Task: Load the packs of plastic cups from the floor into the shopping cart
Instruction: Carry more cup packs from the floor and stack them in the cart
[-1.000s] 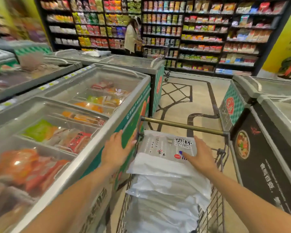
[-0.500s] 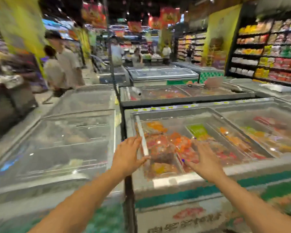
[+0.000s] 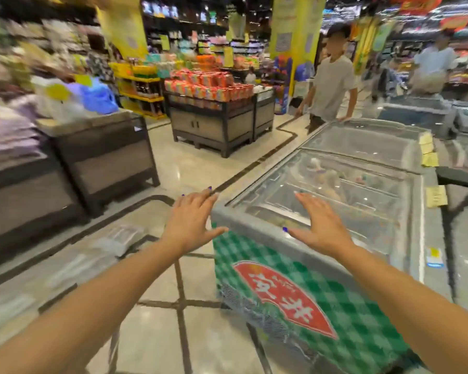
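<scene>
Reaching empty, left hand (image 3: 191, 221) and right hand (image 3: 319, 225) splay their fingers, probably readying a two-handed grab; blurred plastic cup packs (image 3: 116, 238) lie on the floor at nine o'clock.

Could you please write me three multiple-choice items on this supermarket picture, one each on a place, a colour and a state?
1. Where do the clear packs lie?
A. On the floor, left of the left hand
B. On the freezer lid
C. In a cart

2. What colour is the checked end panel of the chest freezer?
A. Blue and yellow
B. Green and white, with a red label
C. Plain black

3. How are the hands?
A. Both grip a pack
B. One holds a handle
C. Both open, holding nothing

Answers: 1 A, blurred clear packs lie on the tiles; 2 B, green check shows around the red label; 3 C, left hand and right hand have straight, spread fingers.
</scene>
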`<move>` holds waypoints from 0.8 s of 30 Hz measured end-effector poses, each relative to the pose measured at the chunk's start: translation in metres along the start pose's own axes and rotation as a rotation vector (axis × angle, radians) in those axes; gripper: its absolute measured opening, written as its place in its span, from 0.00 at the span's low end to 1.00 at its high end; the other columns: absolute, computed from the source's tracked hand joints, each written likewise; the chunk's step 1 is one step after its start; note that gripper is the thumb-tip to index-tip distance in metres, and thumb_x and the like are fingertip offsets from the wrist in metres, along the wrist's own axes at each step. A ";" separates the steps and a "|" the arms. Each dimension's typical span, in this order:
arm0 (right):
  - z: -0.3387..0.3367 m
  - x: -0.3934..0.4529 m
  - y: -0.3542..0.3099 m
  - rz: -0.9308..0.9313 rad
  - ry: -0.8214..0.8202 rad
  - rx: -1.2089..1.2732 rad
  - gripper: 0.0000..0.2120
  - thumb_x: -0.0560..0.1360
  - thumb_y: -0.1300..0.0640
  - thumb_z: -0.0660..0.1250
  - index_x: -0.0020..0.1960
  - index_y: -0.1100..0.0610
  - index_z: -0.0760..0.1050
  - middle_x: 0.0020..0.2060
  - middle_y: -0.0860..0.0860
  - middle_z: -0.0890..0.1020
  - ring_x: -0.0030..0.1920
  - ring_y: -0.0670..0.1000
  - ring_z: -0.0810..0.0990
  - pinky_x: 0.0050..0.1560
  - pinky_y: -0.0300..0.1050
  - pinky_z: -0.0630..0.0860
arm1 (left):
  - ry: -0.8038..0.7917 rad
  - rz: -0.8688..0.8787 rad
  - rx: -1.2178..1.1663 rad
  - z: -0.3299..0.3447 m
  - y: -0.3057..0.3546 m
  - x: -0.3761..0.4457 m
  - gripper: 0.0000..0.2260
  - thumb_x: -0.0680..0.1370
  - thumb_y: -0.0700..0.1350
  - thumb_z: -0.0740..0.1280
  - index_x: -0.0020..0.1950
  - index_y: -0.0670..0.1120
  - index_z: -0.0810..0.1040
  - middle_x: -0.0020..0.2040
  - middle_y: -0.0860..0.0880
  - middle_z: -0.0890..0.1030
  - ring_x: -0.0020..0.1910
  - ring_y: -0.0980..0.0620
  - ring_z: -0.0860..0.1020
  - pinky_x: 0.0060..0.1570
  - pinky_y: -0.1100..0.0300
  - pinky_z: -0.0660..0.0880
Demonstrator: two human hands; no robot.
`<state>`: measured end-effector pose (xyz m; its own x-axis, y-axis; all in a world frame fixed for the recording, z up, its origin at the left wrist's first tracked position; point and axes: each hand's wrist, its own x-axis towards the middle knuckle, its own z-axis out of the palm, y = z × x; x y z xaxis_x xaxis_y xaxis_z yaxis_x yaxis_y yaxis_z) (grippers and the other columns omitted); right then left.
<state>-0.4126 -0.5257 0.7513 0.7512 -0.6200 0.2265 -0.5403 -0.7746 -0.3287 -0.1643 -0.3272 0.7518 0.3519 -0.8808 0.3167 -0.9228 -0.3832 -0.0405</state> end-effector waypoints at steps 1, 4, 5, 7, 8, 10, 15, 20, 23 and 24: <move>0.014 0.015 -0.028 -0.048 -0.025 0.004 0.43 0.73 0.35 0.67 0.80 0.46 0.51 0.78 0.48 0.57 0.78 0.53 0.54 0.74 0.60 0.59 | -0.028 -0.056 0.034 -0.003 -0.030 -0.018 0.40 0.71 0.73 0.54 0.75 0.49 0.62 0.75 0.47 0.65 0.71 0.43 0.66 0.68 0.47 0.65; 0.059 0.048 -0.103 -0.188 -0.110 0.035 0.41 0.74 0.38 0.67 0.79 0.49 0.52 0.78 0.49 0.58 0.77 0.53 0.55 0.74 0.52 0.55 | -0.067 -0.242 0.104 -0.006 -0.106 -0.070 0.39 0.72 0.73 0.56 0.76 0.51 0.60 0.76 0.49 0.63 0.71 0.46 0.66 0.67 0.50 0.66; 0.074 0.056 -0.125 -0.237 -0.129 0.052 0.41 0.74 0.37 0.68 0.79 0.50 0.53 0.78 0.50 0.58 0.77 0.53 0.56 0.75 0.50 0.54 | -0.067 -0.304 0.116 -0.007 -0.126 -0.086 0.39 0.71 0.74 0.56 0.75 0.52 0.60 0.76 0.50 0.64 0.71 0.46 0.67 0.66 0.49 0.67; 0.102 0.071 -0.164 -0.320 -0.182 0.079 0.43 0.73 0.36 0.68 0.79 0.51 0.54 0.78 0.51 0.59 0.77 0.54 0.58 0.75 0.51 0.56 | -0.071 -0.402 0.123 -0.007 -0.161 -0.118 0.39 0.71 0.74 0.56 0.75 0.51 0.62 0.75 0.50 0.64 0.71 0.46 0.67 0.67 0.48 0.67; 0.115 0.077 -0.181 -0.352 -0.213 0.088 0.43 0.72 0.35 0.68 0.79 0.51 0.55 0.78 0.51 0.60 0.77 0.54 0.58 0.76 0.51 0.56 | -0.074 -0.442 0.130 -0.006 -0.176 -0.131 0.39 0.71 0.74 0.57 0.75 0.52 0.62 0.76 0.50 0.64 0.71 0.46 0.67 0.67 0.48 0.67; 0.138 0.092 -0.211 -0.398 -0.259 0.095 0.43 0.71 0.33 0.65 0.79 0.50 0.55 0.78 0.50 0.61 0.77 0.54 0.58 0.75 0.54 0.58 | -0.078 -0.518 0.136 -0.004 -0.201 -0.151 0.39 0.71 0.73 0.58 0.75 0.52 0.62 0.76 0.50 0.64 0.71 0.47 0.67 0.67 0.48 0.65; 0.189 0.138 -0.271 -0.489 -0.308 0.127 0.41 0.72 0.35 0.65 0.78 0.49 0.56 0.77 0.49 0.61 0.76 0.54 0.59 0.75 0.55 0.60 | -0.127 -0.659 0.146 0.014 -0.260 -0.166 0.40 0.71 0.74 0.57 0.77 0.53 0.58 0.76 0.50 0.62 0.72 0.47 0.65 0.70 0.47 0.65; 0.244 0.206 -0.307 -0.525 -0.344 0.121 0.39 0.73 0.39 0.69 0.78 0.48 0.56 0.77 0.47 0.60 0.76 0.52 0.59 0.75 0.51 0.60 | -0.164 -0.738 0.147 0.049 -0.318 -0.140 0.39 0.72 0.73 0.57 0.77 0.53 0.56 0.77 0.50 0.59 0.73 0.47 0.63 0.71 0.47 0.62; 0.277 0.265 -0.321 -0.532 -0.386 0.132 0.39 0.73 0.38 0.68 0.78 0.46 0.55 0.78 0.46 0.59 0.76 0.52 0.58 0.75 0.50 0.59 | -0.187 -0.760 0.144 0.071 -0.359 -0.106 0.39 0.72 0.72 0.57 0.77 0.53 0.57 0.78 0.51 0.59 0.74 0.47 0.62 0.71 0.48 0.61; 0.286 0.284 -0.327 -0.539 -0.403 0.132 0.40 0.73 0.37 0.67 0.79 0.46 0.55 0.78 0.45 0.58 0.77 0.51 0.57 0.75 0.50 0.58 | -0.195 -0.775 0.135 0.078 -0.372 -0.095 0.39 0.72 0.72 0.57 0.77 0.53 0.57 0.78 0.51 0.59 0.74 0.47 0.62 0.71 0.48 0.61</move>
<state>0.0858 -0.4130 0.6609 0.9985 -0.0376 0.0392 -0.0199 -0.9247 -0.3803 0.1579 -0.1227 0.6633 0.9159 -0.3793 0.1314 -0.3832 -0.9236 0.0050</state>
